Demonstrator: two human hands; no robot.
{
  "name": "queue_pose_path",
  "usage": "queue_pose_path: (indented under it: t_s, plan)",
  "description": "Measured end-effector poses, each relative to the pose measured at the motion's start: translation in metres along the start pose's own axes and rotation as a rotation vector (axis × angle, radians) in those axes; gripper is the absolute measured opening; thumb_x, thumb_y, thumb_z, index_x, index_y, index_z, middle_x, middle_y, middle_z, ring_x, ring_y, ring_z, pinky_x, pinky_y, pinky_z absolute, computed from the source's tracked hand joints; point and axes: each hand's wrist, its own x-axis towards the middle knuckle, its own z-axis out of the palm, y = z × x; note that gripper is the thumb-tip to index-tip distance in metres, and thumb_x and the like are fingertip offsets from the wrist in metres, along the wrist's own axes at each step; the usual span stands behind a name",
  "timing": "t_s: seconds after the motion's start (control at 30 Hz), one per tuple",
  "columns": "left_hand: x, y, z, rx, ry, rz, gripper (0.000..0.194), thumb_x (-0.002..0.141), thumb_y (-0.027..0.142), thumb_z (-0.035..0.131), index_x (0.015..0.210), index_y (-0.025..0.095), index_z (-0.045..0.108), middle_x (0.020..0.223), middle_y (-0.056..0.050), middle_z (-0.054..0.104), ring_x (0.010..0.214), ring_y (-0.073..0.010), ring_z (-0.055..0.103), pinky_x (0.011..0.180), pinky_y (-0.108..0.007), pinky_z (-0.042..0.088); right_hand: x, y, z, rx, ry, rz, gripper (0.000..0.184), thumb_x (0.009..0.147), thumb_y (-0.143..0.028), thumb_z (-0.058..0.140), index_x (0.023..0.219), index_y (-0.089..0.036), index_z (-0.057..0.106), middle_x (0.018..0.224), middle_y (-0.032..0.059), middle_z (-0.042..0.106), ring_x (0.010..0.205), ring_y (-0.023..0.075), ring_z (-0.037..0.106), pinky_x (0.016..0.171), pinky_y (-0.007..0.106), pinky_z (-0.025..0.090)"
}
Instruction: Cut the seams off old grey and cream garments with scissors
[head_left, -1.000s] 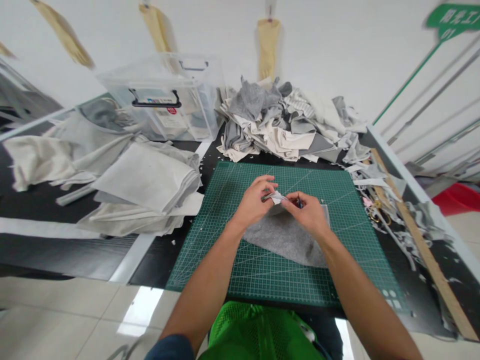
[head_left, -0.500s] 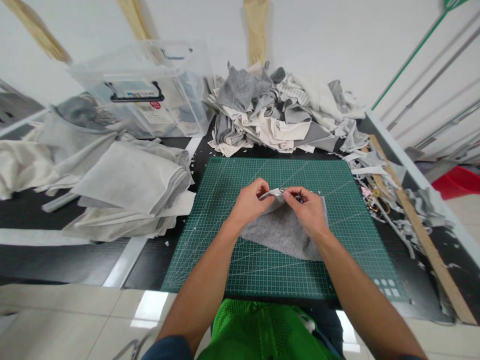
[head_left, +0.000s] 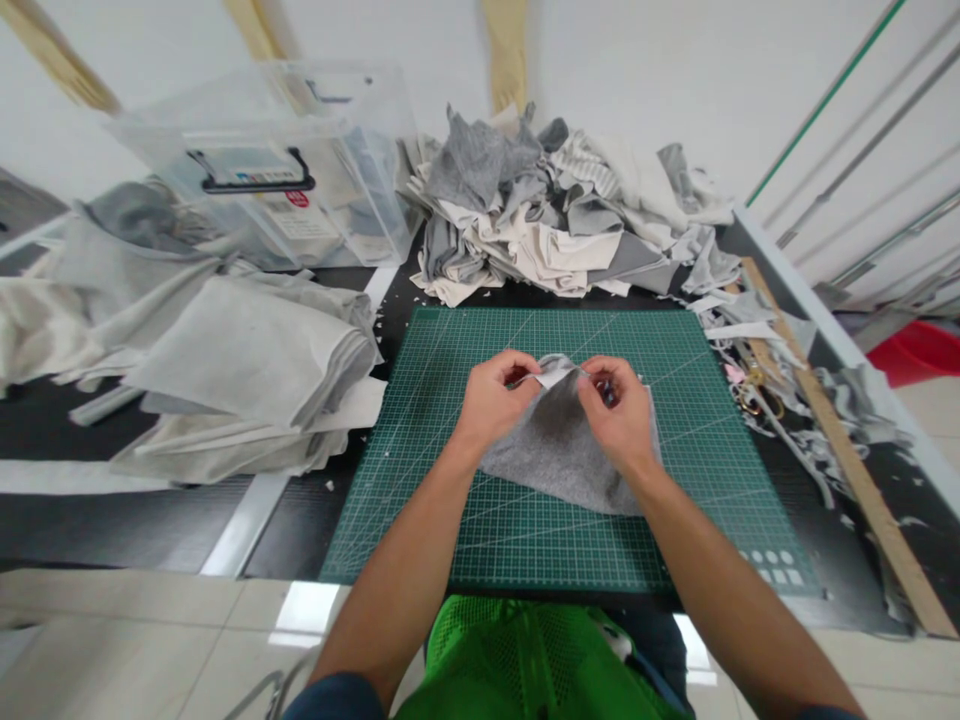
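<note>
Beyond my green cutting mat (head_left: pixel 390 500), a loose heap of fabric scraps (head_left: pixel 517 235) crowds the far edge, grey, cream and ribbed pieces tumbled together. To its left stands a clear plastic box (head_left: pixel 259 238) with dark handles, and nearer me a stack of folded pale cloth (head_left: pixel 247 350) comes right up beside the mat. On my right, thin offcuts (head_left: pixel 799 440) tangle next to a long, straight wooden strip (head_left: pixel 847 455). The grey cloth (head_left: pixel 562 465) lies partly on the mat before me, soft and flecked, its far edge lifted between my hands. My left hand (head_left: pixel 495 398) pinches that edge by a smooth white strip; my right hand (head_left: pixel 619 412) is closed on it too, with something small and dark among the fingers that I can't make out.
</note>
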Motion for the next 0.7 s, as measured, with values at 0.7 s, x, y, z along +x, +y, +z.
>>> queue_pose_path:
  t_s: [0.7]
  plan:
    - [-0.001,0.010,0.003,-0.186,0.032,-0.262,0.025,0.079,0.044,0.080,0.080,0.019,0.080,0.072,-0.001,0.072,0.062,-0.0119,0.059,0.057,-0.025,0.045,-0.007,0.003,0.005,-0.187,-0.061,-0.151,0.050,0.101,-0.034,0.048,0.150,-0.028,0.042,0.123,0.0103,0.066,0.102,0.0231,0.065,0.089,0.044,0.055]
